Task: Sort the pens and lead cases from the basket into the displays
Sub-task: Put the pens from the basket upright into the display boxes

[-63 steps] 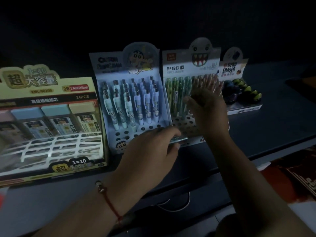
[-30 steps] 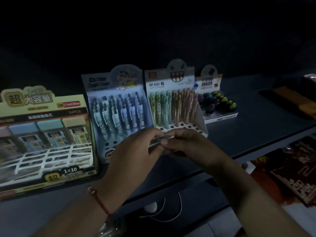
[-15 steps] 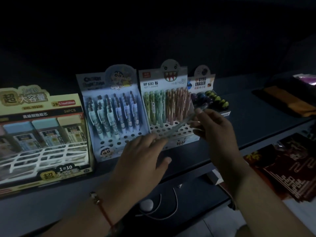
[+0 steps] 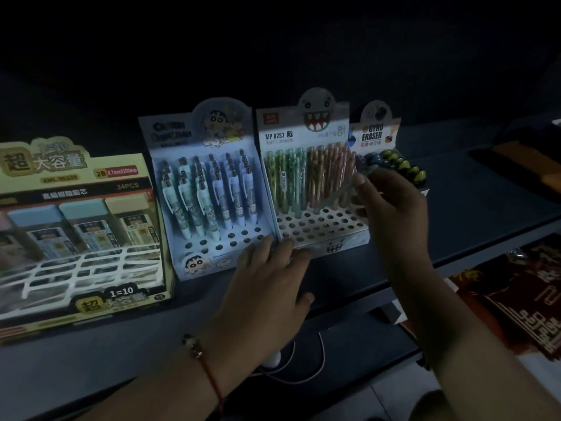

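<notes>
- The right hand point(image 4: 391, 208) has risen from half a second ago and now pinches a pale, see-through pen point(image 4: 340, 194) by its upper end, at about 2 o'clock from the left hand point(image 4: 267, 287).
- The pen slants down toward 8 o'clock, with its lower tip over the front rows of free holes in the monster-face display point(image 4: 321, 226); whether the tip has already entered a hole is too dim to tell.
- A second ago both hands met on the pen in front of the displays; now the left hand has let go and lies with fingers spread and relaxed, its fingertips point(image 4: 282, 247) at the display's front left corner, seemingly steadying it.
- That change suggests the hand-over is finished and insertion is the step in hand.
- The cartoon-boy pen display point(image 4: 170, 141) sits just beside it at 9 o'clock, and the lead case display point(image 4: 76, 196) further toward 9 o'clock.
- The basket is out of view.
</notes>
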The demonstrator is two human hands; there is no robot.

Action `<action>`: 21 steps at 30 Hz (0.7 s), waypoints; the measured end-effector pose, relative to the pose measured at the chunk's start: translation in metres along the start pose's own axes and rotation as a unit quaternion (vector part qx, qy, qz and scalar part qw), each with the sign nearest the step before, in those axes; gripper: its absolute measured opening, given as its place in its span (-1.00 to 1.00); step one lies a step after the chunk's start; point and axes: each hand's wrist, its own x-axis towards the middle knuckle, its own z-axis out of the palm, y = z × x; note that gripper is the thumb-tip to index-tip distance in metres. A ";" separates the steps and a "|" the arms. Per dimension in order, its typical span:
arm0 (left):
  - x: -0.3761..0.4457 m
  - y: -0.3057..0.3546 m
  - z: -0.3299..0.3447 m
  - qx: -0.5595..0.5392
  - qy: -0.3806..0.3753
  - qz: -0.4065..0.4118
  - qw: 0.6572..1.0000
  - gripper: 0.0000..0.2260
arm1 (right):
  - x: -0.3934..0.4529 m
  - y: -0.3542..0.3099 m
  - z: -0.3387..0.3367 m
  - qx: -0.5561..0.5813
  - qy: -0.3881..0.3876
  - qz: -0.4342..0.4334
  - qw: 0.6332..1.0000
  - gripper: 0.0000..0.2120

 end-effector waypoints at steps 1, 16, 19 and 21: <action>0.001 -0.001 0.002 0.005 0.006 0.002 1.000 -0.43 | 0.001 0.002 0.002 -0.010 -0.006 -0.006 1.000 -0.89; 0.001 -0.001 0.010 -0.012 0.028 0.011 0.999 -0.42 | 0.018 0.028 0.041 -0.134 -0.024 -0.065 0.989 -0.79; 0.001 -0.001 0.010 -0.030 0.022 0.010 0.999 -0.44 | 0.021 0.029 0.048 -0.174 -0.031 -0.086 0.980 -0.80; 0.000 -0.001 0.010 -0.028 0.016 0.013 0.999 -0.46 | 0.023 0.028 0.053 -0.200 -0.035 -0.104 0.974 -0.77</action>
